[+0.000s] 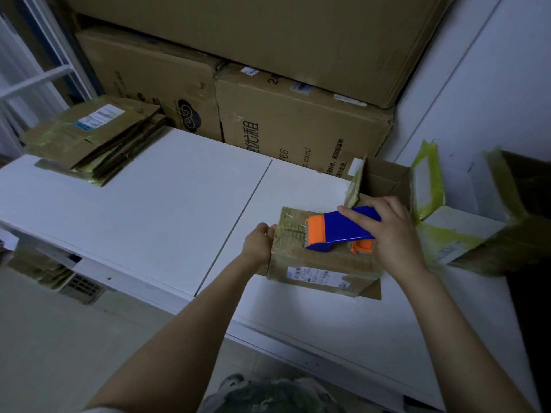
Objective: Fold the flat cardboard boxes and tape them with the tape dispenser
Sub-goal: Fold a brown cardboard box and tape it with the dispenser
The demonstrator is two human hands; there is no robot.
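Big cartons (298, 123) stacked against the back wall, rising above the white table (149, 189). Flat boxes (95, 138) in a loose pile at the table's far left corner, well apart from the work. A metal rack (38, 79) stands at far left, and a grated crate (82, 286) sits on the floor under the table's edge. The box (322, 263) in work lies near the table's right end, closed side up, with old yellowed tape and a shipping label on its near face. Left hand (259, 241) grips the box's left edge, thumb on top and fingers hidden round the side. Right hand (393, 234) is wrapped round the blue-and-orange dispenser (340, 231), index finger laid along its top; its toothed orange end rests on the box top and points left. Just behind, touching or nearly so, an open box (384, 180) has its flaps up, only bare cardboard visible inside. To the right, a side box (477, 231) lies tipped, mouth dark; contents cannot be told.
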